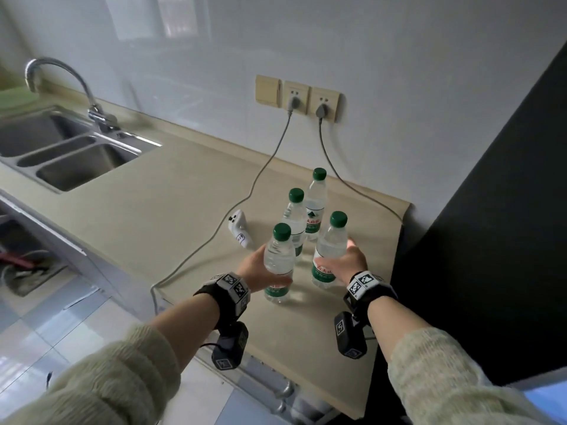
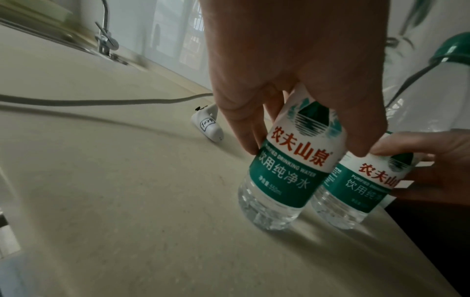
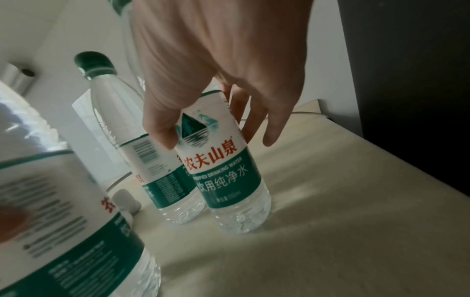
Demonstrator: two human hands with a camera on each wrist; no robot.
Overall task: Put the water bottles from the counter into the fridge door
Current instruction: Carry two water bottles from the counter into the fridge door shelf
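Clear plastic, green-capped: four water bottles stand upright on the beige counter [image 1: 184, 191] near its right end. Nearest, the left hand [image 1: 256, 266] wraps the front-left bottle [image 1: 279, 262] at mid-body, thumb on the near face and fingers [image 2: 248, 128] round the far side of the label. Beside it, the right hand [image 1: 349, 262] encloses the front-right bottle [image 1: 329, 250] in the same way, fingers [image 3: 273, 124] curling behind the label; the little finger appears slightly free of the plastic. Both bases appear to rest on the counter. Each held bottle lies directly ahead of its hand, long axis vertical, so the coming move is judged a straight lift with one bottle per hand. Behind stand the rear-left bottle [image 1: 294, 216] and the rear-right bottle [image 1: 315, 204], just beside each other and close to the front pair; a careless lift could nudge them. A white controller [image 1: 241, 233] lies to their left. Farther off: two grey cables [image 1: 260, 176], wall sockets [image 1: 299, 98], and the steel sink [image 1: 76, 157]. The fridge door is not identifiable.
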